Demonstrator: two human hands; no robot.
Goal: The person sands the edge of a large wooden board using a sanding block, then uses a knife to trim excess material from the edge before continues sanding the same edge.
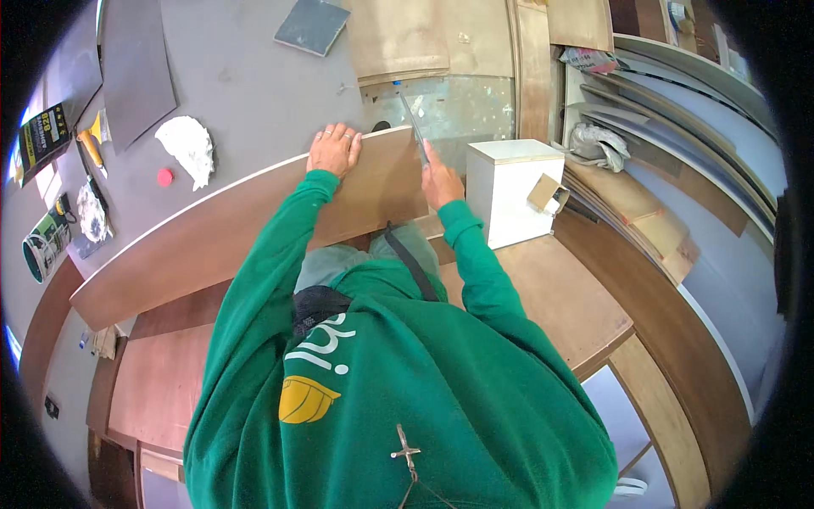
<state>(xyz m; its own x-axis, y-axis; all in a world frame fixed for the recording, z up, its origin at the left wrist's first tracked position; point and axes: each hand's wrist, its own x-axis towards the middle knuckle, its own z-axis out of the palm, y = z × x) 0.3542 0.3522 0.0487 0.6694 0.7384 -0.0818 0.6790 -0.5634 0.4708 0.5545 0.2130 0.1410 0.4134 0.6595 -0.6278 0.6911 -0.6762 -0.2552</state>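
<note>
Head camera looks down on a person in a green hoodie who leans over a long brown board (237, 225) that runs from the lower left of the frame up to the centre. The left hand (334, 149) lies flat and spread on the board's upper edge, pressing it down rather than gripping it. The right hand (440, 180) is clenched around a thin blade-like tool (414, 129), whose tip points up and left along the board's right end; its exact kind is hard to tell. The blade sits near the left hand's fingers, so a slip toward the left could plausibly catch them. The board overhangs its support at the lower left, and uneven pressure might let it tip or slide. A white box (510, 191) stands just beside the right wrist and could be knocked.
</note>
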